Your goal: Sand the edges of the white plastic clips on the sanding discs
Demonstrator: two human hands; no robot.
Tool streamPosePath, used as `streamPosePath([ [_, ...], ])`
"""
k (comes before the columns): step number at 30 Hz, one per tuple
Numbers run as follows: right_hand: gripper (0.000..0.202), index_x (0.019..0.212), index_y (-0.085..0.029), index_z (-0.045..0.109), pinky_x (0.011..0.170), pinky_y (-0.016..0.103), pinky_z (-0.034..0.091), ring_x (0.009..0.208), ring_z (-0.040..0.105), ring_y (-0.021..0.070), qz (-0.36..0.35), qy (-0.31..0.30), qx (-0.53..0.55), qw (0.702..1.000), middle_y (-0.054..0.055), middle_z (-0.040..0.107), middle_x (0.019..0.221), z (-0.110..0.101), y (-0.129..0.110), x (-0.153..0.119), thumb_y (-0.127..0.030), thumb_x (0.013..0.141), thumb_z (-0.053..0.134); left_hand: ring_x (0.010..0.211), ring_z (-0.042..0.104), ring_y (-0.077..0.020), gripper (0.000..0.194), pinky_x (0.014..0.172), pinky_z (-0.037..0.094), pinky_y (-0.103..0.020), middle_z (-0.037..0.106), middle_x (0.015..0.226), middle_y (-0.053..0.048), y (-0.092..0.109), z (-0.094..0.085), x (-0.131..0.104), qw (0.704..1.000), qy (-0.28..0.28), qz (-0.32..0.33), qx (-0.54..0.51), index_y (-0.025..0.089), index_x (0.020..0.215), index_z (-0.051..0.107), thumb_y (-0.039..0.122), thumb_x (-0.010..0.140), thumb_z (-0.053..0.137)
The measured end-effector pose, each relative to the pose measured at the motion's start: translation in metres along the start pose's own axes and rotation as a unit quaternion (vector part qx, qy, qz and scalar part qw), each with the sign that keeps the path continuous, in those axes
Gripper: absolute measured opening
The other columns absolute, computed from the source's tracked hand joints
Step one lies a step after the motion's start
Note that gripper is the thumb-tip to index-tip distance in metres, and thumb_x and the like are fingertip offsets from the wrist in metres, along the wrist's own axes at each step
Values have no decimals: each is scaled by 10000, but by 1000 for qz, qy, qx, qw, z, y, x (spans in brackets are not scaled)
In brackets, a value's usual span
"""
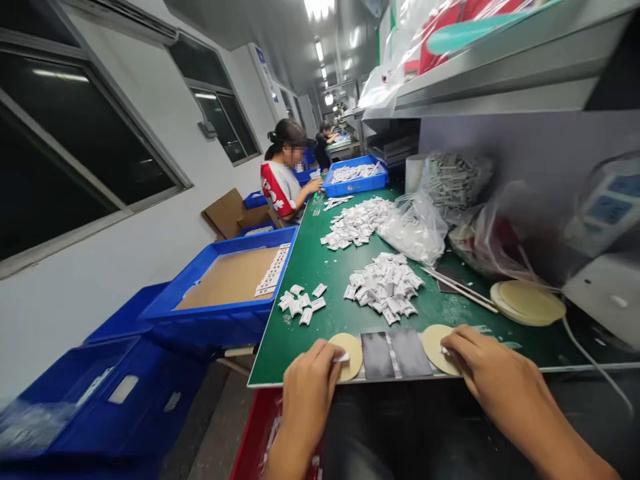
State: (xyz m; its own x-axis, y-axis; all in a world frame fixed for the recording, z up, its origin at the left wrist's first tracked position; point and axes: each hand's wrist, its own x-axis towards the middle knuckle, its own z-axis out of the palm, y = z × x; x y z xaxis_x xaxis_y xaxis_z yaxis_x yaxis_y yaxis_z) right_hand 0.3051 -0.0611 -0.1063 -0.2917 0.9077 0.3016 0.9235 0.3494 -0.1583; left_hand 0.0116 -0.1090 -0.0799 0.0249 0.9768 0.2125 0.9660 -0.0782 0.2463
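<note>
At the table's front edge my left hand [311, 377] pinches a small white part [341, 358] over a round tan disc [352, 350]. My right hand [483, 363] has its fingers closed on another small white part [444, 350], mostly hidden, above a second tan disc [433, 339]. Between the discs lie two dark grey rectangular sheets, a left one [377, 355] and a right one [411, 352]. Beyond them is a heap of white parts [385, 287], with a smaller group [301, 303] to its left.
A green table [273, 357] carries another white heap [357, 223], a plastic bag [420, 233], sticks [463, 290] and stacked tan discs [530, 301]. Blue bins [215, 320] stand left. A shelf [500, 80] overhangs the right. A co-worker [285, 173] sits further along, near a blue tray [357, 185].
</note>
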Motion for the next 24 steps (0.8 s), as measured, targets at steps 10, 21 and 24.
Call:
streamPosePath([
  [10, 219, 806, -248, 623, 584, 317, 269, 704, 615, 174, 0, -24, -26, 999, -10, 613, 814, -13, -7, 4, -113, 937, 510, 825, 710, -166, 180, 695, 464, -229, 745, 1015, 0, 2, 11, -5, 999, 37, -19, -11, 279, 996, 696, 191, 955, 545],
  [21, 239, 811, -242, 624, 595, 326, 245, 728, 611, 162, -39, -18, 3, 999, -6, 640, 828, -25, -5, 5, -43, 905, 529, 661, 678, -128, 153, 506, 377, -200, 723, 961, 6, -10, 18, 0, 999, 37, -3, -20, 278, 921, 679, 238, 939, 533],
  [24, 250, 774, -237, 593, 590, 336, 225, 689, 583, 158, -39, -21, 10, 999, -19, 622, 803, -25, -5, 6, -22, 889, 538, 697, 692, -129, 155, 536, 400, -187, 728, 959, 8, -12, 19, 2, 999, 37, -9, -22, 282, 924, 683, 257, 947, 532],
])
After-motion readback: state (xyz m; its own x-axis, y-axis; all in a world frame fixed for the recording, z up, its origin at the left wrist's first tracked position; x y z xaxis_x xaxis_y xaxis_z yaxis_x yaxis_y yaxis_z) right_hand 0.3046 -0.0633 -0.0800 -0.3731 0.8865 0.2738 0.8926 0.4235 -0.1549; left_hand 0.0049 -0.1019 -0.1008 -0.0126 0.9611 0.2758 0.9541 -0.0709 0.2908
